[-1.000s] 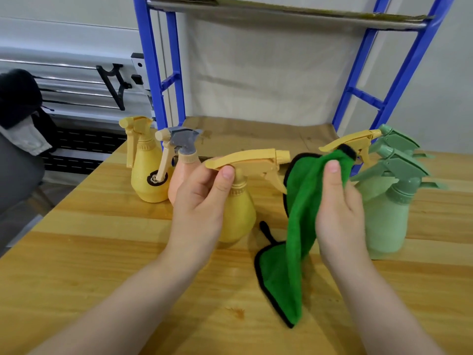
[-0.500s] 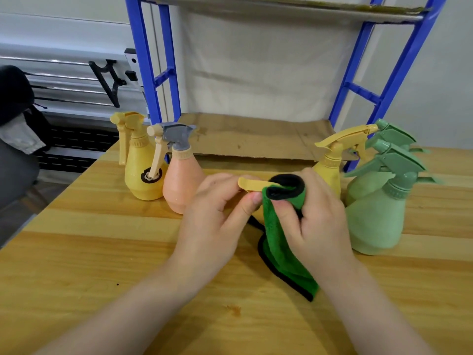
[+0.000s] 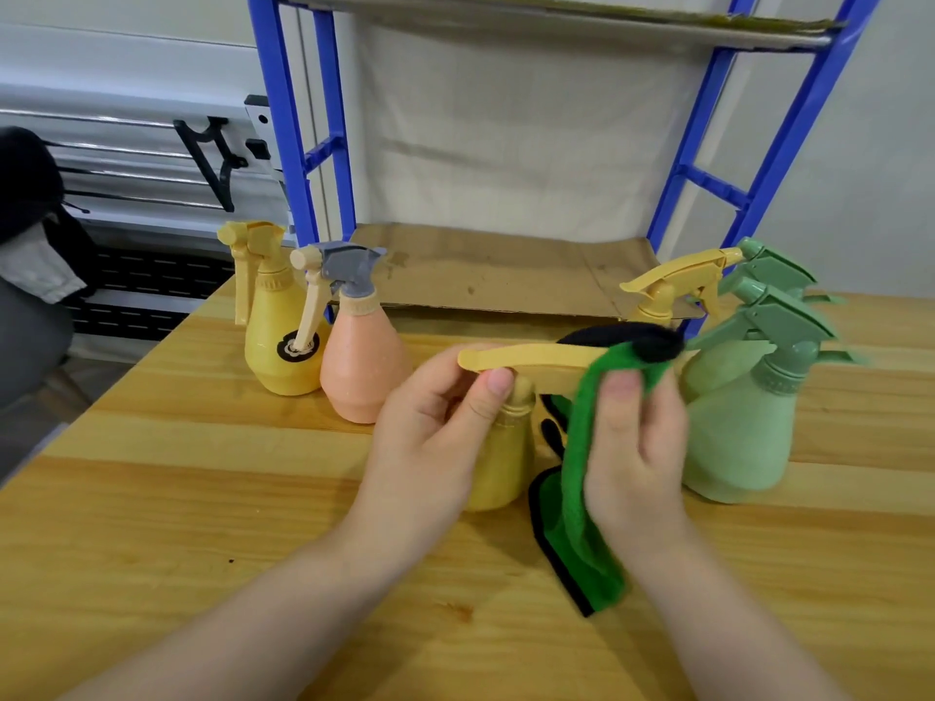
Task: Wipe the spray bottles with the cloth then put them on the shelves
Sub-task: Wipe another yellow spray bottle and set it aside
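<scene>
A yellow spray bottle [image 3: 501, 462] stands on the wooden table [image 3: 202, 498] at the centre, and my left hand [image 3: 430, 447] grips its neck below the trigger lever [image 3: 526, 357]. My right hand [image 3: 632, 447] holds the green cloth [image 3: 582, 498] with black edging, wrapped over the nozzle end of that bottle's head. Behind the table stands the blue-framed shelf unit [image 3: 298, 144], its lower shelf [image 3: 480, 270] lined with cardboard.
At the left stand a yellow bottle [image 3: 275, 336] and a peach bottle [image 3: 359, 366] with a grey head. At the right are another yellow bottle [image 3: 673, 290] and two pale green bottles [image 3: 744, 432]. An upper shelf [image 3: 556, 17] spans the top.
The bottle was tipped low while the cloth covered its head; it now stands more upright and the cloth has slid to the nozzle end, baring the trigger lever.
</scene>
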Tool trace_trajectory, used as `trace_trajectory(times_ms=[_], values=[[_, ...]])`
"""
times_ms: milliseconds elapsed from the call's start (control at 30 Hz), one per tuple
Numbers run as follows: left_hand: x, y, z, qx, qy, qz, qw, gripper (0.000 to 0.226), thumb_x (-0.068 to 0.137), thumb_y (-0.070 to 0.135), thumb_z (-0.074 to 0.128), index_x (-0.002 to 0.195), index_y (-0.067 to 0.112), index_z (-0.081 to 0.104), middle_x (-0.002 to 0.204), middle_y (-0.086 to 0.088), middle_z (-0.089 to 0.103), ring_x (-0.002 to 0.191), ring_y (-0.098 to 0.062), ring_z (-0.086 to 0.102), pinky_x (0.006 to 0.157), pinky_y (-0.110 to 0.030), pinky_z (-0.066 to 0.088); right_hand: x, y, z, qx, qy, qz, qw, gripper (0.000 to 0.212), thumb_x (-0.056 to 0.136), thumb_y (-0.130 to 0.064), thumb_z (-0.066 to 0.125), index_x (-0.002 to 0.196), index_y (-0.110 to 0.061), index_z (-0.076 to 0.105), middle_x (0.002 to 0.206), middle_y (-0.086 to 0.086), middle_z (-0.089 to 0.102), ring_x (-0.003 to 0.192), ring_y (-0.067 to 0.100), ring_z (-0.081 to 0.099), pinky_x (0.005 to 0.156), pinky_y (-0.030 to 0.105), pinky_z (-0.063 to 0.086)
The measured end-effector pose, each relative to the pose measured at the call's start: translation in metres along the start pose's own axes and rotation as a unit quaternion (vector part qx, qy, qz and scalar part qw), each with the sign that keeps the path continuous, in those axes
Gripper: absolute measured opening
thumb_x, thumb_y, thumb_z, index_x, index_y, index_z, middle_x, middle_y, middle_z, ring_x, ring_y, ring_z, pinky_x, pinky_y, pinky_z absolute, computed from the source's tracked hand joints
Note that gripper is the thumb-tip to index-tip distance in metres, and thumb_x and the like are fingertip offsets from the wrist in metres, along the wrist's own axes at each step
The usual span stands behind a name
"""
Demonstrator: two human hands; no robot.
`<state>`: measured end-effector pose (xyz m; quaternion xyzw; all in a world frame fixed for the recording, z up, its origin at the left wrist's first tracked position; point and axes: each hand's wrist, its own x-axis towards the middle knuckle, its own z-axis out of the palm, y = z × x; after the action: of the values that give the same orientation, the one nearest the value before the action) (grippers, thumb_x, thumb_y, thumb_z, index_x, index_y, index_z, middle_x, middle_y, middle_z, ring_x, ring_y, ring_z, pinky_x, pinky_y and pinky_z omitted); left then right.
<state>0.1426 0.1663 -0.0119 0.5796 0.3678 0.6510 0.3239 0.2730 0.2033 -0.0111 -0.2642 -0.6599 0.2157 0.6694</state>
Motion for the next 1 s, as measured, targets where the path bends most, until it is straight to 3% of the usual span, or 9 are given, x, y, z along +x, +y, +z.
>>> trace_trajectory(times_ms=[133,300,400,533,600,733,800,900,1000], values=[[0.002,-0.003,-0.001,-0.048,-0.001,-0.006,0.999,0.025,0.093,0.028,0.053,0.101,0.009,0.067,0.098,-0.016,0.069,0.091,-0.019,0.064,0.083,-0.035,0.052,-0.001,0.003,-0.001,-0.087,-0.062,-0.029,0.994,0.012,0.099,-0.041,0.042,0.087,-0.039,0.045,0.075,-0.029,0.052,0.068,-0.007,0.051,0.065,0.008,0.038],[0.001,-0.005,-0.002,-0.065,-0.004,-0.020,0.998,0.023,0.091,0.031,0.055,0.099,0.015,0.069,0.097,-0.005,0.072,0.092,-0.016,0.065,0.083,-0.029,0.053,0.003,0.002,-0.006,-0.115,-0.098,-0.024,0.988,0.028,0.099,-0.054,0.037,0.074,-0.042,0.038,0.065,-0.023,0.049,0.057,-0.005,0.047,0.057,0.006,0.032],[0.001,-0.005,-0.004,-0.060,-0.010,-0.026,0.998,0.024,0.090,0.033,0.055,0.099,0.016,0.070,0.097,-0.004,0.072,0.092,-0.016,0.066,0.083,-0.029,0.054,0.003,0.001,-0.005,-0.075,-0.115,0.031,0.990,0.041,0.094,-0.064,0.037,0.064,-0.037,0.039,0.057,-0.012,0.048,0.047,0.000,0.044,0.050,0.011,0.031],[0.003,-0.004,-0.005,-0.061,0.001,-0.045,0.997,0.021,0.089,0.036,0.056,0.093,0.022,0.071,0.091,-0.001,0.071,0.087,-0.014,0.065,0.078,-0.029,0.053,0.003,-0.007,-0.003,0.029,-0.137,0.141,0.980,0.049,0.081,-0.073,0.048,0.055,-0.033,0.051,0.047,-0.015,0.047,0.043,-0.001,0.044,0.046,0.009,0.032],[0.004,-0.005,-0.007,-0.061,0.009,-0.047,0.997,0.021,0.093,0.036,0.058,0.094,0.019,0.070,0.093,-0.011,0.071,0.088,-0.020,0.064,0.079,-0.041,0.054,0.005,-0.010,-0.003,0.086,-0.158,0.187,0.966,0.048,0.074,-0.075,0.055,0.054,-0.032,0.056,0.047,-0.014,0.050,0.043,-0.001,0.047,0.046,0.010,0.035],[0.011,-0.005,-0.011,-0.077,0.052,-0.077,0.993,0.049,0.087,0.046,0.061,0.096,-0.002,0.060,0.099,-0.039,0.055,0.085,-0.039,0.055,0.086,-0.066,0.044,0.009,-0.013,-0.004,0.206,-0.215,0.298,0.907,0.059,0.063,-0.076,0.068,0.064,-0.018,0.060,0.053,-0.007,0.057,0.045,0.006,0.052,0.047,0.017,0.042],[0.014,-0.008,-0.012,-0.113,0.065,-0.088,0.988,0.045,0.089,0.044,0.063,0.094,-0.001,0.062,0.098,-0.036,0.060,0.089,-0.032,0.056,0.088,-0.056,0.048,0.009,-0.014,-0.004,0.249,-0.232,0.336,0.878,0.053,0.072,-0.069,0.068,0.066,-0.017,0.062,0.055,-0.003,0.056,0.045,0.009,0.050,0.046,0.018,0.041],[0.015,-0.009,-0.012,-0.175,0.058,-0.103,0.978,0.031,0.083,0.040,0.061,0.092,0.011,0.070,0.091,-0.012,0.068,0.090,-0.022,0.061,0.081,-0.031,0.053,0.009,-0.017,-0.003,0.327,-0.249,0.354,0.840,0.047,0.088,-0.057,0.047,0.060,-0.019,0.057,0.050,-0.004,0.048,0.040,0.007,0.042,0.043,0.017,0.037],[0.014,-0.008,-0.012,-0.190,0.059,-0.105,0.974,0.035,0.083,0.039,0.061,0.096,0.008,0.068,0.095,-0.015,0.065,0.092,-0.025,0.058,0.082,-0.031,0.052,0.010,-0.020,0.000,0.324,-0.235,0.366,0.840,0.051,0.090,-0.056,0.038,0.053,-0.024,0.053,0.047,-0.007,0.043,0.038,0.006,0.038,0.041,0.016,0.035]])
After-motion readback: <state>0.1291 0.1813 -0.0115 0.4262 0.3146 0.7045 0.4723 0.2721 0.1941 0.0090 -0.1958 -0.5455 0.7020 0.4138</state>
